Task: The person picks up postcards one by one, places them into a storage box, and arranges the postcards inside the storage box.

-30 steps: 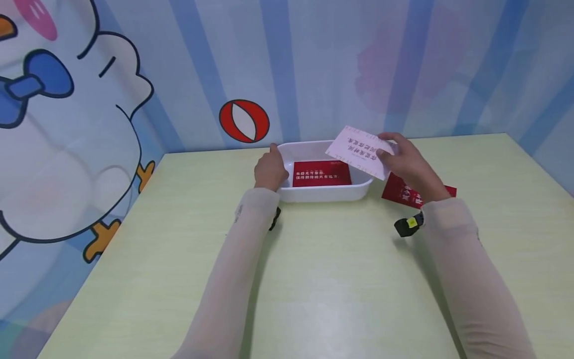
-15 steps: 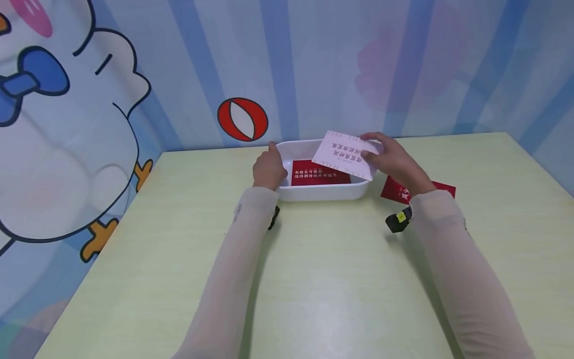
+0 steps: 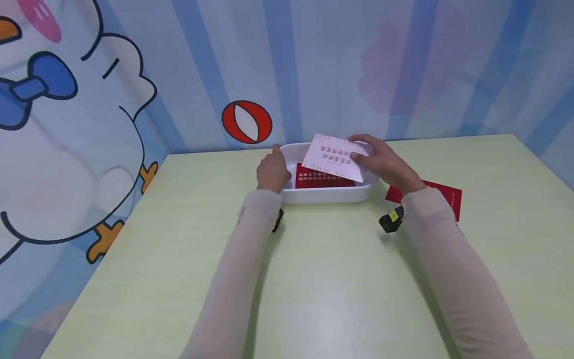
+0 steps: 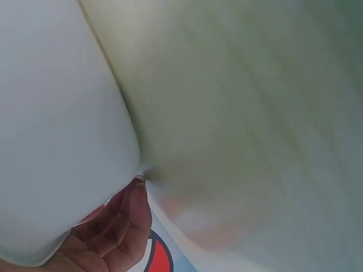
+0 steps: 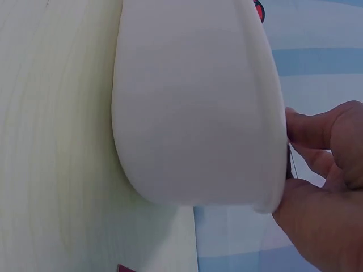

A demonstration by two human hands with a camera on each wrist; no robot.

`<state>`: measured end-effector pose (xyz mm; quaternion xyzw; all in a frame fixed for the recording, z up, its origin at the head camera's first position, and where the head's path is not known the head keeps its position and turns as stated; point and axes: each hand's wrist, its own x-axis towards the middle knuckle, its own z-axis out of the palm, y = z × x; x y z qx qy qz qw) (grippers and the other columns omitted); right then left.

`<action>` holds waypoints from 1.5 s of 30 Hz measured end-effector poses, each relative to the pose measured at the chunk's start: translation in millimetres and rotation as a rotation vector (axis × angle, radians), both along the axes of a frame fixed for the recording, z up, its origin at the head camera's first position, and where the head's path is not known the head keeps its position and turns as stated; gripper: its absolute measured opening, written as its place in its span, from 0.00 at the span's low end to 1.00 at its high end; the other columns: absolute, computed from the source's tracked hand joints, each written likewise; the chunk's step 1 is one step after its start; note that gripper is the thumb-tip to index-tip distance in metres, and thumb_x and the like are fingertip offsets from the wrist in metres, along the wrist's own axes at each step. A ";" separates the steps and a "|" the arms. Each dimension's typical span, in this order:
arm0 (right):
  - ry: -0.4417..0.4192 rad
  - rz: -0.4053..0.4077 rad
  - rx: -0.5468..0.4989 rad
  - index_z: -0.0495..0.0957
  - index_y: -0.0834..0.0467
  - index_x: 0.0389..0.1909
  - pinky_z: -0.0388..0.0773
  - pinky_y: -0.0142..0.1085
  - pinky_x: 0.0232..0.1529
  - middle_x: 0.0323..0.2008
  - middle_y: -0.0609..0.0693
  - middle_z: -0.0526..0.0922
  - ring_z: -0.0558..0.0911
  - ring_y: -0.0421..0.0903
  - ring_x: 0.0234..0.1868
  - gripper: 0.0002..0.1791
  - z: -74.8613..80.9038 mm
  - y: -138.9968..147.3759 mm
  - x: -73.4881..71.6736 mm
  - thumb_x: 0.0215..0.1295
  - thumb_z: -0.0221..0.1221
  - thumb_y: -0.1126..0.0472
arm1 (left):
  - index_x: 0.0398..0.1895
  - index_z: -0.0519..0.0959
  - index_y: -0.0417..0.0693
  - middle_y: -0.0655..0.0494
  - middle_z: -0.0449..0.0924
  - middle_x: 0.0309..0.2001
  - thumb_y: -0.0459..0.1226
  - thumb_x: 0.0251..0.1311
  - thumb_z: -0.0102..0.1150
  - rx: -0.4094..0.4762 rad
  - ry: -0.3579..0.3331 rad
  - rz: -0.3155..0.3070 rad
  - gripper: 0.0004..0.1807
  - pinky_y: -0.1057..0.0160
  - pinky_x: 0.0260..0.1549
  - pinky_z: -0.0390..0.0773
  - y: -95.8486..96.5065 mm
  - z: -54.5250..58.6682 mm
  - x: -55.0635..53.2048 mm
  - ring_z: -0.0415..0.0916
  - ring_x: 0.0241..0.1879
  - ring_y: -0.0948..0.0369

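Observation:
A shallow white plastic tray (image 3: pixel 327 196) sits at the back of the table. My left hand (image 3: pixel 272 172) grips its left end, and the left wrist view shows curled fingers (image 4: pixel 110 229) along the tray's end. Over the right half of the tray, my right hand (image 3: pixel 381 160) pinches a pale pink printed card (image 3: pixel 329 155) by its right edge, thumb on top. The card lies tilted and covers part of a red card (image 3: pixel 309 183) with white writing inside the tray. In the right wrist view, the tray's wall (image 5: pixel 193 102) hides most of the held card.
Another red card (image 3: pixel 448 193) lies on the table right of the tray, partly under the right forearm. A patterned blue backdrop (image 3: pixel 332 75) stands right behind the table (image 3: pixel 341 279). A small black camera (image 3: pixel 391 221) hangs at the right wrist.
My right hand has carried the pink card leftward and lower over the tray, so that it now overlaps the red card inside. My left hand keeps its grip on the tray.

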<state>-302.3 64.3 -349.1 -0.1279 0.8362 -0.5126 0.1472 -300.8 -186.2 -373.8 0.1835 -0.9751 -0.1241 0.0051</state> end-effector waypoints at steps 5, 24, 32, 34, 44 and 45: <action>0.003 0.004 0.009 0.58 0.42 0.75 0.57 0.63 0.73 0.77 0.55 0.54 0.60 0.59 0.70 0.30 -0.6 -3.8 -2.9 0.74 0.53 0.53 | 0.78 0.51 0.51 0.51 0.77 0.61 0.38 0.60 0.67 -0.003 0.004 -0.008 0.47 0.53 0.60 0.79 2.0 2.2 -1.4 0.77 0.55 0.55; 0.024 -0.015 0.054 0.62 0.46 0.73 0.52 0.64 0.75 0.78 0.57 0.52 0.59 0.60 0.71 0.29 -12.7 -27.8 -13.6 0.73 0.54 0.57 | 0.79 0.50 0.50 0.49 0.78 0.61 0.38 0.62 0.65 -0.015 -0.006 -0.016 0.46 0.53 0.61 0.79 4.0 0.9 -1.7 0.77 0.53 0.56; 0.043 -0.030 0.066 0.60 0.49 0.73 0.66 0.56 0.70 0.70 0.60 0.64 0.69 0.58 0.59 0.29 -14.1 -30.4 -14.1 0.73 0.54 0.57 | 0.78 0.50 0.49 0.48 0.79 0.59 0.38 0.61 0.66 -0.029 -0.008 -0.018 0.46 0.54 0.60 0.80 3.4 2.2 -2.9 0.78 0.52 0.55; 0.061 -0.029 0.095 0.60 0.50 0.73 0.63 0.57 0.72 0.72 0.60 0.62 0.68 0.59 0.63 0.29 -15.4 -31.0 -15.1 0.73 0.54 0.57 | 0.78 0.51 0.50 0.49 0.78 0.59 0.38 0.60 0.67 -0.026 -0.012 -0.018 0.47 0.54 0.60 0.80 3.2 1.8 -3.1 0.78 0.53 0.55; 0.236 -0.034 0.311 0.60 0.60 0.72 0.57 0.56 0.76 0.73 0.64 0.62 0.61 0.61 0.73 0.33 -24.3 -42.9 -18.1 0.70 0.56 0.53 | 0.78 0.50 0.50 0.50 0.79 0.59 0.38 0.61 0.66 -0.026 -0.014 -0.014 0.46 0.54 0.61 0.79 -0.7 1.0 -0.5 0.78 0.54 0.55; 0.248 -0.034 0.323 0.59 0.60 0.72 0.57 0.56 0.76 0.73 0.65 0.62 0.61 0.61 0.73 0.35 -24.5 -44.0 -17.4 0.68 0.56 0.53 | 0.78 0.50 0.50 0.49 0.79 0.59 0.38 0.61 0.66 -0.027 -0.014 -0.015 0.46 0.54 0.61 0.79 -1.4 0.9 -0.5 0.78 0.54 0.55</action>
